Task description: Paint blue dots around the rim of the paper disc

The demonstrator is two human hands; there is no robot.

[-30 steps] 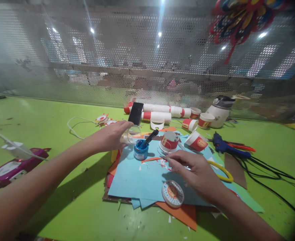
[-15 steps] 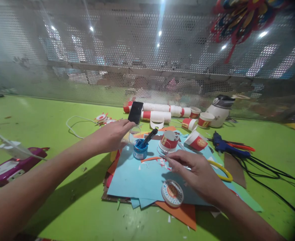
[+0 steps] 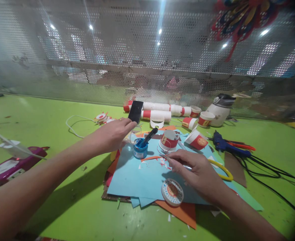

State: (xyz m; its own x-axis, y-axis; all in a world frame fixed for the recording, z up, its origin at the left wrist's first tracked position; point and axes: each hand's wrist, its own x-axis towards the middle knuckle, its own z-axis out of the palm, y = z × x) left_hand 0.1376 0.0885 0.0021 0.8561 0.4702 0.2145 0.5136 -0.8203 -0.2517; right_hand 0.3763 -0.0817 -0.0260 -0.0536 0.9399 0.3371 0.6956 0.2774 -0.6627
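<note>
I am looking down at the green surface (image 3: 49, 127), where a light blue paper sheet (image 3: 137, 177) is lying flat, thin and floppy, best pinned by its bare middle. My right hand (image 3: 197, 170) is resting on it, fingers pinched shut on a thin silvery tool whose tip is pointing left toward the paper scraps; I judge it light and stiff. My left hand (image 3: 112, 134) is curling around a clear cup, probably slippery and easily crushed. Just beside it the small blue paint pot (image 3: 140, 150) is standing upright, its black brush (image 3: 149, 136) leaning up and right.
</note>
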